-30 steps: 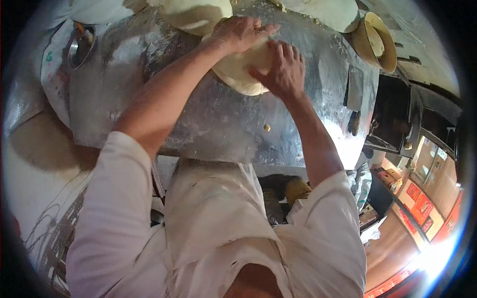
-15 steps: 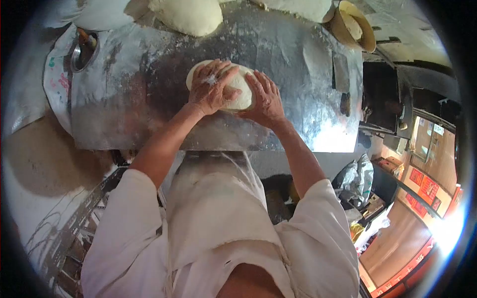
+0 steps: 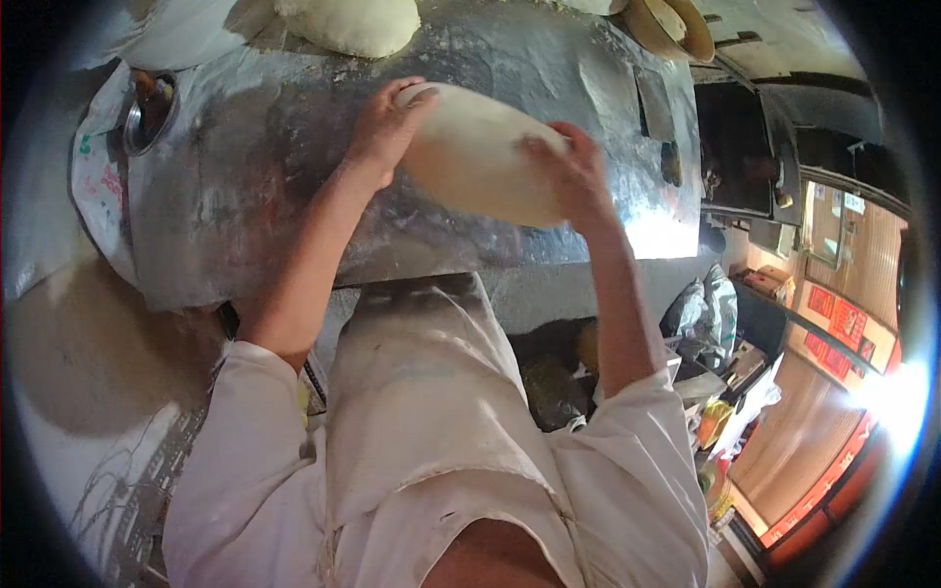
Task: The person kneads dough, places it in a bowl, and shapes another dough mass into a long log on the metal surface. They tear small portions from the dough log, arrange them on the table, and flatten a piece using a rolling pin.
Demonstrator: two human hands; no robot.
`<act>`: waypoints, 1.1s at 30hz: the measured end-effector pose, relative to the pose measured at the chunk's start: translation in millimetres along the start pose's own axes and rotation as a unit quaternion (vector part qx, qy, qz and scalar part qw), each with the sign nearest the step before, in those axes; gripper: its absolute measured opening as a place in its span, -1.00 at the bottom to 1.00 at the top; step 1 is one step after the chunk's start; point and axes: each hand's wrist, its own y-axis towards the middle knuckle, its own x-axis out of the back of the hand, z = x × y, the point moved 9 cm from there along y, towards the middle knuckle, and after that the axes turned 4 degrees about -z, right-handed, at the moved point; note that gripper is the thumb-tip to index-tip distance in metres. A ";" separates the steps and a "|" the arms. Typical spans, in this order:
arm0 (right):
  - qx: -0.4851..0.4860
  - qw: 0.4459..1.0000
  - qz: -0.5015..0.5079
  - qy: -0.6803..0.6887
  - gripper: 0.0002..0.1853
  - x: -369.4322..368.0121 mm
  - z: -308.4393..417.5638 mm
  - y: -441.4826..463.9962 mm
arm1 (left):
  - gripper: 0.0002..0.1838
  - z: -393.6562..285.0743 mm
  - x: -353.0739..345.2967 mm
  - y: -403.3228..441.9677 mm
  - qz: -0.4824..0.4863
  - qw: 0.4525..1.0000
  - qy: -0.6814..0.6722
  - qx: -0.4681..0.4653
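A pale oval piece of dough (image 3: 480,157) is held between both my hands above the grey metal worktop (image 3: 245,176). My left hand (image 3: 390,129) grips its left end, with the thumb on the upper face. At the dough's right end my right hand (image 3: 570,176) is closed on the edge, slightly blurred. The dough slants, its left end farther from me than its right. The undersides of the fingers are partly hidden behind it.
A larger dough mound (image 3: 353,22) lies at the worktop's far edge. A metal bowl (image 3: 150,113) holding a brown-handled item is at the left. A tan bowl (image 3: 669,27) stands far right, and a flat scraper-like plate (image 3: 654,103) lies nearer.
The dough was pressed on the worktop under both spread hands. Now it is lifted and looks longer, with my hands farther apart, gripping its ends. The view has shifted.
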 end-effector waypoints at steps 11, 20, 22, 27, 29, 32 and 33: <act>-0.016 0.978 -0.160 -0.134 -0.26 53.2 -138.3 -5.4 | -0.24 78.3 -66.6 9.0 -0.004 0.952 0.290 -0.096; -0.118 0.986 0.053 0.101 -0.17 34.1 -145.4 5.6 | -0.20 83.0 -61.4 -21.7 -0.169 0.965 0.183 0.078; -0.163 0.974 0.086 0.133 -0.19 28.0 -124.7 10.2 | -0.25 73.4 -61.9 -13.2 -0.147 0.979 0.096 0.104; -0.240 0.933 0.135 0.233 -0.30 3.2 -120.0 13.0 | -0.45 50.6 -53.4 8.7 -0.120 0.986 -0.021 0.116; -0.231 0.935 0.123 0.239 -0.33 -10.5 -102.3 26.1 | -0.49 21.0 -37.5 22.8 -0.126 0.989 -0.021 0.069; -0.184 0.935 0.140 0.268 -0.36 -32.8 -30.4 57.0 | -0.37 -33.8 1.7 59.8 -0.162 0.987 0.000 0.012; -0.147 0.930 0.168 0.291 -0.36 -43.1 5.7 70.9 | -0.33 -55.0 20.8 74.1 -0.201 0.979 0.026 -0.032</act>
